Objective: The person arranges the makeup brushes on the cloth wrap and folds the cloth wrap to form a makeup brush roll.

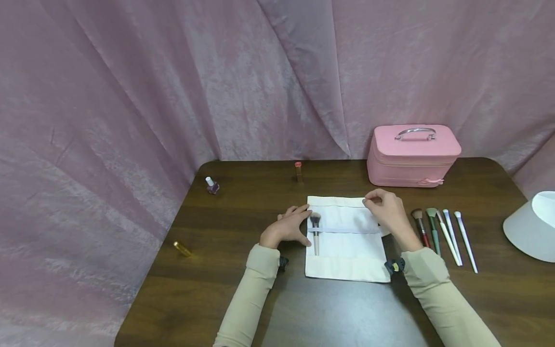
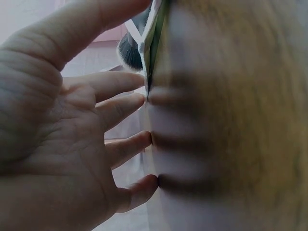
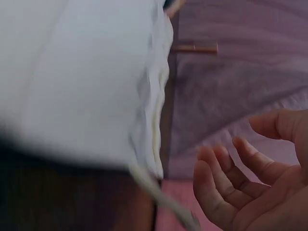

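A white cloth brush roll (image 1: pixel 347 260) lies unfolded on the table, a strap across its middle. One makeup brush (image 1: pixel 316 236) with a dark head is tucked under the strap near the left side. My left hand (image 1: pixel 288 229) has its fingers spread, fingertips at the roll's left edge beside that brush. At the upper right corner is my right hand (image 1: pixel 386 212). The right wrist view shows its fingers (image 3: pixel 211 178) loosely bent, thumb apart, with nothing between them and a gap to the cloth edge (image 3: pixel 156 125). A cord (image 3: pixel 166 199) trails from the roll's side.
Several makeup brushes (image 1: pixel 466 241) lie right of the roll, beside my right forearm. Behind stands a pink case (image 1: pixel 412 164); a white lampshade (image 1: pixel 531 229) is at far right. A lipstick (image 1: pixel 298 172), nail polish (image 1: pixel 212 186) and a gold tube (image 1: pixel 182 249) are farther left.
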Available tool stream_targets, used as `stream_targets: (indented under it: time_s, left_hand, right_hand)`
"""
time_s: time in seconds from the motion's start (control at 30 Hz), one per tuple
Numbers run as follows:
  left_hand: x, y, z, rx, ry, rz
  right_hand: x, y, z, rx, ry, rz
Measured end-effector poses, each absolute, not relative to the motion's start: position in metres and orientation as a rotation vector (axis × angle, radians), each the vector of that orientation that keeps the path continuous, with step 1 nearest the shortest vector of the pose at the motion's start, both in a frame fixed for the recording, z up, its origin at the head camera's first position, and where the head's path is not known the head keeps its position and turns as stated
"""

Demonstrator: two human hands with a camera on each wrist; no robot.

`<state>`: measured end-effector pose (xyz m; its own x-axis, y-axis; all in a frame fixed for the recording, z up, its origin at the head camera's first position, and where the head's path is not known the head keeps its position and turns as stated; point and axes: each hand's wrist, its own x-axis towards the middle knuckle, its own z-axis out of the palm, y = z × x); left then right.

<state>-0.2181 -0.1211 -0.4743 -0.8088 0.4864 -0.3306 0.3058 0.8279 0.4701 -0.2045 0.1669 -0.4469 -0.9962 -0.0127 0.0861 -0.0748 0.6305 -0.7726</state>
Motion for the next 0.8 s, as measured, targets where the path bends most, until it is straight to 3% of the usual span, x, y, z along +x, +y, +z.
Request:
stream_targets:
  time_s: [0.37, 0.8]
  left_hand:
    - [-0.216, -0.119, -0.469, 0.585, 2.574, 0.592]
    - [-0.212, -0.119, -0.473, 0.574, 2.576, 0.603]
  right_hand:
    - [-0.190, 0.227, -0.434, 0.139, -2.727, 0.971]
    - [-0.181, 0.276, -0.447, 0.118, -3.029, 0.714]
